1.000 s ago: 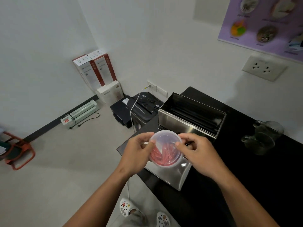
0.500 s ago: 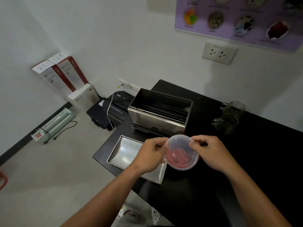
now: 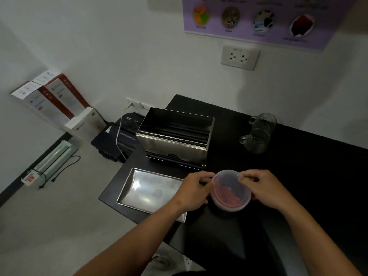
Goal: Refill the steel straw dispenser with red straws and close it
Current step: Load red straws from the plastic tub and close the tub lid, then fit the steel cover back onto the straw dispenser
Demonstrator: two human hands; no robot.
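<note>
While the black counter [image 3: 298,176] is taking up the right side of the view, the steel straw dispenser [image 3: 175,144] is sitting near its far left corner with its top open. Nothing red is showing inside it. The steel lid [image 3: 147,190] is lying flat, inside up, by the counter's left edge, just in front of the dispenser and apart from it.

Two clear glass mugs [image 3: 258,132] are standing together by the far edge of the counter, well to the right of the dispenser.

A round clear tub [image 3: 231,191] is sitting on or just over the counter, to the right of the lid and in front of the dispenser; which one is hard to tell. Red straws [image 3: 225,198] are lying in a heap inside it. A thin clear cover is still sitting on top of the tub.

The left hand [image 3: 191,191] is curling around the tub's left side and gripping it. The right hand [image 3: 264,188] is gripping the right side, with its fingertips [image 3: 244,176] pinching the far rim of the cover.
</note>
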